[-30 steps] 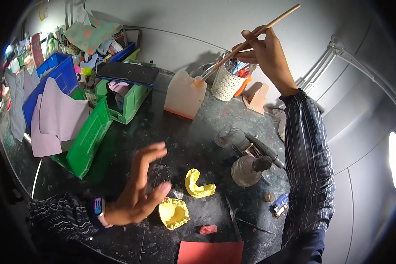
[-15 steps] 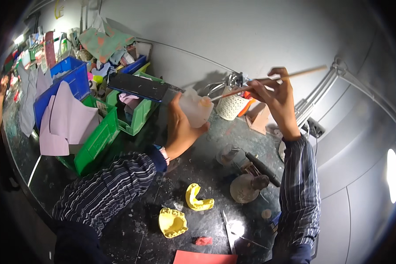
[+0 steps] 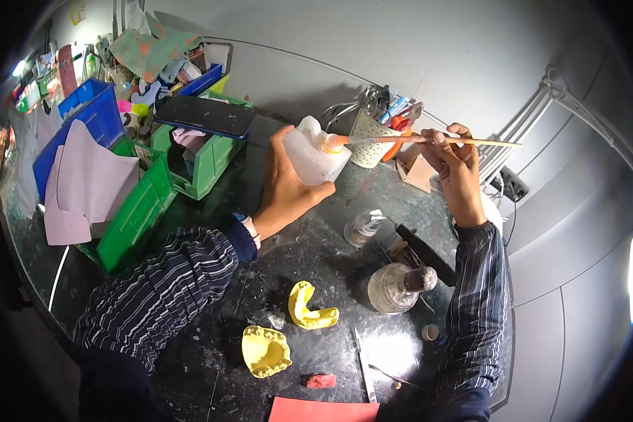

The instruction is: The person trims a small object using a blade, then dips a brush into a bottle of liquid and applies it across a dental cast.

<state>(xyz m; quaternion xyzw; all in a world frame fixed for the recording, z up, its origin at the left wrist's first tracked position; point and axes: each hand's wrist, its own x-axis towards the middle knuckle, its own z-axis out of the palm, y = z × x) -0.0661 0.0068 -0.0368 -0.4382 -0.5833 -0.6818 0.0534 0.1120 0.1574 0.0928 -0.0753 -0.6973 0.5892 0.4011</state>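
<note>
My left hand (image 3: 286, 184) is wrapped round a translucent white plastic bottle (image 3: 309, 160), which tilts with its orange-rimmed mouth toward the right. Between the fingers of my right hand (image 3: 458, 172) is a slim wooden-handled paintbrush (image 3: 395, 139), held almost level. Its bristle end meets the bottle's mouth; how far in it reaches, I cannot tell. Below on the dark bench lie two yellow dental casts, one horseshoe-shaped cast (image 3: 308, 311) and one palate-shaped cast (image 3: 266, 352). Near them are a red wax lump (image 3: 321, 380), a red sheet (image 3: 323, 410) and a thin metal carving tool (image 3: 364, 366).
A small glass jar (image 3: 363, 228) and a stained, capped round bottle (image 3: 394, 290) stand near my right forearm. Behind the brush is a perforated white cup (image 3: 367, 144) of tools. Green bins (image 3: 137, 218) and a blue bin (image 3: 95, 116) fill the left, a phone (image 3: 205, 116) resting on one.
The brush has swung from a slant to nearly level, its tip staying at the bottle's mouth. The bottle has turned so its orange rim shows clearly. The whole view has shifted slightly.
</note>
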